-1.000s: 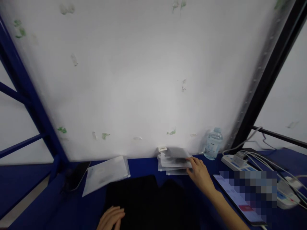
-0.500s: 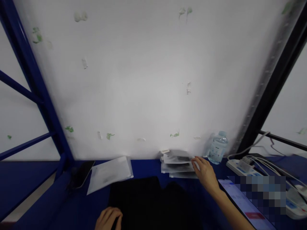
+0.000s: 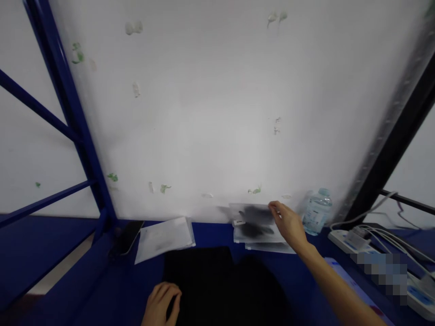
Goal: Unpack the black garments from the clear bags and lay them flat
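Note:
My right hand [image 3: 287, 224] pinches the upper right corner of a translucent zip bag [image 3: 251, 212], which is raised and tilted against the white wall. Dark contents show through it. Below it lie more zip bags [image 3: 268, 246] in a loose pile, one with a small white label. My left hand [image 3: 161, 303] is at the left edge of a black cloth [image 3: 217, 285], its fingers curled and the thumb close to them, seemingly pinching the fabric. The cloth lies spread on the blue table in front of me.
Further left lie white zip bags [image 3: 165, 237] and a dark phone [image 3: 131, 237]. A clear water bottle [image 3: 317, 212] stands right of my right hand. A power strip [image 3: 340, 240] with cables and a lit screen [image 3: 353, 285] lie at the right. Blue posts [image 3: 64, 90] frame the left.
My right hand has risen, lifting the top zip bag off the pile and tilting it up. My left hand stays at the cloth. The whole view has shifted slightly.

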`<state>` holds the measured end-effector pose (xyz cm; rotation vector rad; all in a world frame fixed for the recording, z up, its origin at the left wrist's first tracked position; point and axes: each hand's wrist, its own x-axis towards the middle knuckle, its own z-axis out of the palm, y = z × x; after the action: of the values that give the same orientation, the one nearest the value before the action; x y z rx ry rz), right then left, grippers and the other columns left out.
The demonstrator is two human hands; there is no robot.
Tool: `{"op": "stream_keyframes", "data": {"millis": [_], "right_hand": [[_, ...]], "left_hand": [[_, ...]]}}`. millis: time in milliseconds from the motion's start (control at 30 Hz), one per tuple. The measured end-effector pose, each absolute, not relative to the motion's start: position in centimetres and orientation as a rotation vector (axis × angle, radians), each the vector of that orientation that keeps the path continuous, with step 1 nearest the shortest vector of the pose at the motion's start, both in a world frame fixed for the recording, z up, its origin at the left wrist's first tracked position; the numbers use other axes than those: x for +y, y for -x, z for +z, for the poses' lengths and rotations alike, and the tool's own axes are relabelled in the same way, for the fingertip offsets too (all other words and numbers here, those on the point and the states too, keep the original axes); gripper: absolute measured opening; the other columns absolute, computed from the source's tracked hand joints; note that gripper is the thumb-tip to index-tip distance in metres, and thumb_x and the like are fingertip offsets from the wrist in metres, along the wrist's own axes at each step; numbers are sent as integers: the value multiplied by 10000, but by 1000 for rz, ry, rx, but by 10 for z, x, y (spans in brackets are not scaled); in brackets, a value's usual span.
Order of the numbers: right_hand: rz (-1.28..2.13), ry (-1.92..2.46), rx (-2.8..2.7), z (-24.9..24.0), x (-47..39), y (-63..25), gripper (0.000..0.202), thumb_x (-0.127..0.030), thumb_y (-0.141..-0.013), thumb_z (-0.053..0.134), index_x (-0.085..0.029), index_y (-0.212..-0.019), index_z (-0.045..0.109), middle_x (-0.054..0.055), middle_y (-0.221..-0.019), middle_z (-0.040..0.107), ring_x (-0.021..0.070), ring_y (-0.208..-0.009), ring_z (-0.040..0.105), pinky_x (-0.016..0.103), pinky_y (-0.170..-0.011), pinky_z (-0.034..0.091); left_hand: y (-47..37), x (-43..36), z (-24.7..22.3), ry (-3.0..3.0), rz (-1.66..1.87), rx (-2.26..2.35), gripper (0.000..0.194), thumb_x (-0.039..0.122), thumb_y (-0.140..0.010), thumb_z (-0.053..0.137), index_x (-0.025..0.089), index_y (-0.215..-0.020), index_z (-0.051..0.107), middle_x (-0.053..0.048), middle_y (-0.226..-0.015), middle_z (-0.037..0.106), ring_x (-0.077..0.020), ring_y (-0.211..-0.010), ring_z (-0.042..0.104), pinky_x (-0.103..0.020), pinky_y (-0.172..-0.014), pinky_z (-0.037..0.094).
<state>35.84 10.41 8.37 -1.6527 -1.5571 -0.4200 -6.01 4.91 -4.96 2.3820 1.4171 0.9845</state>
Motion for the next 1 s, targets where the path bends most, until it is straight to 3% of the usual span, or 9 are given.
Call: {"op": "stream_keyframes", "data": {"millis": [233,400,533,700,867,1000], "right_hand": [[-250,1533,-1517,101,50,-308,316,-468,-938,425,-221,-960,620,44,-860,719,167,-609,654,280,-613,494],[-35,1473,-1617,72,18,-270,253,-413,-941,455,-237,-946,637,29,-890,724,177,-762,691,258,-649,523],[220,1467,-1586,46,4,-261,210,-413,-907,531,-246,-983,634,30,-952,710,164,-723,668,276,-677,526],[523,1350,-1260,22,-3,-274,466,-434,-798,678,-246,-1191,514,61,-1089,684,201,-919,679,319,-815,543],[724,1225,-1111,20,-14,-280,311,-446,-798,675,-219,-987,576,29,-843,702,194,-814,688,299,-786,538],[735,1184,-1096,26,-22,-277,267,-445,-788,687,-210,-890,614,34,-862,698,186,-780,673,281,-750,532]], "left_hand": [[53,44,-38,-2321,1053,1446,210,279,-951,461,228,-937,664,-59,-966,702,-253,-979,636,-433,-858,547],[49,38,-25,-2378,1230,1450,140,239,-931,507,235,-954,645,-43,-953,691,-255,-1003,620,-440,-864,535],[40,27,3,-2506,1518,1305,151,124,-912,517,220,-968,620,-38,-900,665,-240,-1011,598,-463,-949,468],[-6,19,50,-2612,1541,1052,238,61,-898,533,187,-1089,599,-64,-1016,649,-239,-1085,545,-462,-1009,416],[-78,25,71,-2688,1330,839,317,121,-901,572,164,-1215,568,-67,-1135,654,-260,-1115,507,-495,-1054,372],[-119,31,73,-2707,1181,733,160,176,-892,618,166,-1050,644,-36,-1007,687,-249,-1021,517,-440,-985,427]]}}
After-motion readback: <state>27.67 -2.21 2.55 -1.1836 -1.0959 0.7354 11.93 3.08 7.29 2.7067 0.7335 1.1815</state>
